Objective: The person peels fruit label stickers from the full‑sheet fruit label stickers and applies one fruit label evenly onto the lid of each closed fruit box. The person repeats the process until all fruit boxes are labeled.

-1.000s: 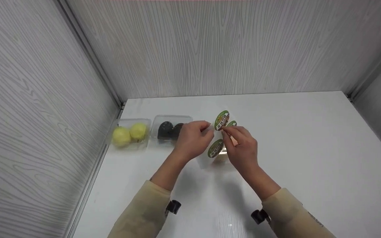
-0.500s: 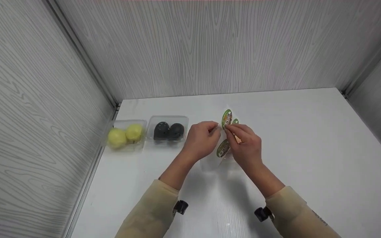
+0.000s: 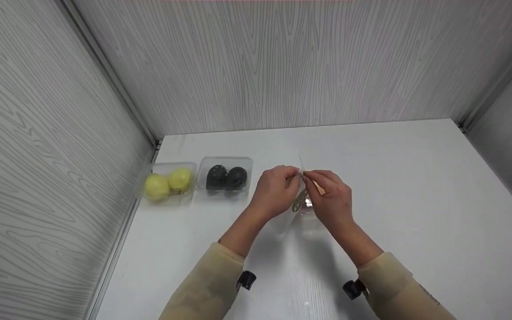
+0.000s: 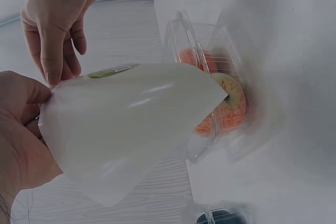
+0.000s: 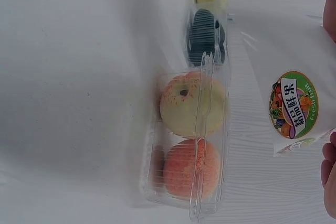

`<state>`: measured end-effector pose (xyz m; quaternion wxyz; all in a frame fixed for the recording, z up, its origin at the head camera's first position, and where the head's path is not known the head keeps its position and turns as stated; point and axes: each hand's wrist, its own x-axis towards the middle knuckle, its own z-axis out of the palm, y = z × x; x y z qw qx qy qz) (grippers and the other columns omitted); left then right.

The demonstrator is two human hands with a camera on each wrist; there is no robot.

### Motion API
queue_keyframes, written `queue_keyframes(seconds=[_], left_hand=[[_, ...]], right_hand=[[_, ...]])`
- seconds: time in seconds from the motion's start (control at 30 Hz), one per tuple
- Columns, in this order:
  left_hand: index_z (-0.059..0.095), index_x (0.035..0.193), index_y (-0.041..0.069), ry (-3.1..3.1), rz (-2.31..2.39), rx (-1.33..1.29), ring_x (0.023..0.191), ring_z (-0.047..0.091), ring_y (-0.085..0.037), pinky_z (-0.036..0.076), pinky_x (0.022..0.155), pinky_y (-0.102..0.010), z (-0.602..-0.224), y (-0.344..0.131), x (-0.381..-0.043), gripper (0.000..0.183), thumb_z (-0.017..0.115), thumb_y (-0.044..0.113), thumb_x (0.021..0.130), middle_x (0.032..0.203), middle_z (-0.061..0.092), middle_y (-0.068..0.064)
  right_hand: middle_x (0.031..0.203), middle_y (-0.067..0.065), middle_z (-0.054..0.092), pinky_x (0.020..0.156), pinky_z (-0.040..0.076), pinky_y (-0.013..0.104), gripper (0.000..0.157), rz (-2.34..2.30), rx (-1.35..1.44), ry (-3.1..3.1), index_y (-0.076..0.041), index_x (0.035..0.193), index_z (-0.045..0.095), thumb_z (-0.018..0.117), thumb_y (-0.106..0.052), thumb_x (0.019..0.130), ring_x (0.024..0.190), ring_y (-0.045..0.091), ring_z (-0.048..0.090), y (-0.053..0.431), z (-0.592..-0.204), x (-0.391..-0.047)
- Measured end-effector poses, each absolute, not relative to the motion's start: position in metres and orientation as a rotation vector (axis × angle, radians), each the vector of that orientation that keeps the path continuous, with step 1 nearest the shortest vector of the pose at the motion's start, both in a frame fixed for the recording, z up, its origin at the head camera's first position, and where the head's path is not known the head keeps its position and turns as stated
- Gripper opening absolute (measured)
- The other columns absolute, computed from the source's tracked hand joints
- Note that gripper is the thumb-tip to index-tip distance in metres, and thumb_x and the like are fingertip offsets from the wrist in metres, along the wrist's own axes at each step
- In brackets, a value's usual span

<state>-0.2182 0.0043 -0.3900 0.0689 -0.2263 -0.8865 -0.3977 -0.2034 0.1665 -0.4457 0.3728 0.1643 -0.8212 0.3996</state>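
A white sheet of stickers (image 4: 126,129) with oval "Fresh fruit" stickers (image 5: 294,106) hangs between my hands, nearly edge-on in the head view. My left hand (image 3: 277,190) pinches its edge between thumb and fingers. Beside it, my right hand (image 3: 329,193) pinches the same edge with thumb and forefinger, the fingertips of both hands meeting there. Below the sheet stands a clear plastic clamshell box (image 5: 210,203) with two red-and-yellow apples (image 5: 191,169) inside. In the head view my right hand hides most of that box.
To the left on the white table (image 3: 416,200) stand a clear box (image 3: 240,161) of two dark round fruits (image 3: 237,178) and another box (image 3: 189,165) with two yellow fruits (image 3: 156,186). Grey wood-grain panels (image 3: 282,66) enclose the back and sides.
My left hand has moved right to the sheet's edge and meets the right fingertips. The sheet has turned edge-on, so its upper stickers no longer show in the head view.
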Motion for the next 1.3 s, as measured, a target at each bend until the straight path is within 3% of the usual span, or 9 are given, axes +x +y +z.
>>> queue_keyframes(seconds=[0.37, 0.73, 1.0, 1.3], left_hand=[[0.080, 0.115, 0.003, -2.649, -1.084, -0.724, 0.102, 0.074, -0.020, 0.058, 0.090, -0.037, -0.391, 0.007, -0.217, 0.025, 0.059, 0.013, 0.105, 0.110, 0.079, -0.009], [0.082, 0.104, 0.006, -2.665, -1.035, -0.717, 0.078, 0.064, -0.014, 0.053, 0.072, -0.033, -0.396, 0.005, -0.216, 0.024, 0.060, 0.016, 0.104, 0.092, 0.077, -0.004], [0.079, 0.093, 0.009, -2.649, -1.007, -0.696, 0.068, 0.050, -0.011, 0.041, 0.064, -0.029, -0.399, 0.004, -0.215, 0.024, 0.062, 0.021, 0.106, 0.075, 0.065, 0.001], [0.081, 0.095, 0.007, -2.644, -0.999, -0.663, 0.074, 0.065, -0.014, 0.053, 0.069, -0.033, -0.404, -0.002, -0.216, 0.023, 0.063, 0.017, 0.105, 0.086, 0.077, -0.003]], right_hand=[[0.102, 0.008, 0.077, 0.083, 0.062, 0.046, 0.013, 1.040, 0.396, -2.101, -0.003, 0.107, 0.082, 0.079, -0.004, 0.095, 0.096, 0.026, 0.076, 0.167, -0.450, -0.204], [0.101, 0.007, 0.077, 0.083, 0.062, 0.046, 0.008, 1.035, 0.392, -2.104, -0.005, 0.103, 0.081, 0.078, -0.004, 0.096, 0.096, 0.026, 0.076, 0.165, -0.454, -0.204], [0.103, 0.006, 0.078, 0.085, 0.062, 0.046, 0.009, 1.061, 0.366, -2.126, -0.005, 0.104, 0.081, 0.078, -0.005, 0.096, 0.098, 0.026, 0.076, 0.166, -0.456, -0.202], [0.103, 0.005, 0.078, 0.085, 0.062, 0.047, 0.010, 1.072, 0.365, -2.105, -0.006, 0.104, 0.080, 0.076, -0.002, 0.096, 0.099, 0.025, 0.076, 0.167, -0.461, -0.205]])
